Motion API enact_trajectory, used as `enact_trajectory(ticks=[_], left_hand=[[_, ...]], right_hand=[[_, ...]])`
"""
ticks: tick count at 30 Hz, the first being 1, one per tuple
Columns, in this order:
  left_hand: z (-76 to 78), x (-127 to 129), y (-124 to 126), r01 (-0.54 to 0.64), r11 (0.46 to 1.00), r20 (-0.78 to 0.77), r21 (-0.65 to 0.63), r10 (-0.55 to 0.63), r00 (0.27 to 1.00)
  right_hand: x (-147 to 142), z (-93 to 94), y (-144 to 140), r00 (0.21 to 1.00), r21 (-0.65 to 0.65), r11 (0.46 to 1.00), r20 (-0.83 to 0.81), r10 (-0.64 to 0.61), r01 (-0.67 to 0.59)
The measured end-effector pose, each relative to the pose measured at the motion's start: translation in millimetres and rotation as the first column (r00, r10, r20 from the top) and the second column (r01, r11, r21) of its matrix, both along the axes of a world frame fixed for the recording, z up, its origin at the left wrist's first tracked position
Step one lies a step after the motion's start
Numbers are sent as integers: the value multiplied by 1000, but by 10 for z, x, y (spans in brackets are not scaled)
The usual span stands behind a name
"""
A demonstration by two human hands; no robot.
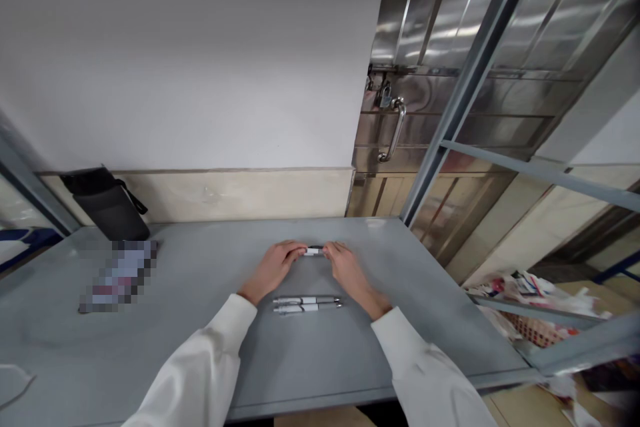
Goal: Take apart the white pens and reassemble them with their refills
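We see a white pen (pixel 313 251) held crosswise between both hands — the left hand (pixel 274 267) pinching its left end, the right hand (pixel 349 268) its right, neither nearer. Its long axis runs left to right, just above the grey tabletop (pixel 200 320). Two more pens (pixel 306 304) lie parallel, nearer us. A black pouch (pixel 107 203) leans on the wall; a steel door (pixel 450 80) stands to the right.

In front of me is a flat grey metal table (pixel 150 347) set against a white wall with a cream base strip (pixel 225 193). A black fabric pouch (pixel 107 203) leans on that wall at the table's far left, with a blurred flat packet (pixel 120 273) lying just before it. To my right stands a shiny steel door (pixel 450 80) with a curved handle (pixel 394 130).
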State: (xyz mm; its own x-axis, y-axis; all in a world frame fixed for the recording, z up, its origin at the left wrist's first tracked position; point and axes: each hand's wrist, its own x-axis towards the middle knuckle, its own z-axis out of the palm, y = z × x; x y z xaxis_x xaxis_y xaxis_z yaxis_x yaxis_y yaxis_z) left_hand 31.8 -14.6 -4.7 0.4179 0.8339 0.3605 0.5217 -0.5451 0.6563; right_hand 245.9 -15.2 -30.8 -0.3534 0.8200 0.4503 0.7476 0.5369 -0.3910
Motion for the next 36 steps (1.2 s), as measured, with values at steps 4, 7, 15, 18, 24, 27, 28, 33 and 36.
enact_trajectory(ticks=[4,7,15,18,24,27,28,33,36], left_hand=[[11,3,-4,-15,999,13,-36,15,1000],[-7,1,3,-18,999,22,-50,19,1000],[-13,1,-25,-72,994,-57,-84,68,996],[25,-1,-48,-35,999,-30,-8,35,999],[12,-10,-37,-33,999,-39,3,33,999],[5,-4,-35,-33,999,-52,-4,33,998],[9,0,-38,-34,999,-55,-6,34,998],[44,16,-64,-38,999,-64,-22,37,997],[45,17,-64,-26,999,-74,-22,24,997]], right_hand=[[-10,-11,-1,1000,18,1000,14,0,-1],[-20,-7,-7,1000,41,999,24,-14,13],[-1,57,-13,998,127,990,31,56,-59],[21,94,-20,997,140,987,-1,74,-73],[50,139,-57,993,97,990,-47,109,-104],[55,127,-49,990,83,991,-93,111,-103],[55,122,-43,988,80,991,-105,111,-103],[51,134,-44,986,60,994,-132,99,-91],[50,161,-64,988,47,995,-126,88,-83]])
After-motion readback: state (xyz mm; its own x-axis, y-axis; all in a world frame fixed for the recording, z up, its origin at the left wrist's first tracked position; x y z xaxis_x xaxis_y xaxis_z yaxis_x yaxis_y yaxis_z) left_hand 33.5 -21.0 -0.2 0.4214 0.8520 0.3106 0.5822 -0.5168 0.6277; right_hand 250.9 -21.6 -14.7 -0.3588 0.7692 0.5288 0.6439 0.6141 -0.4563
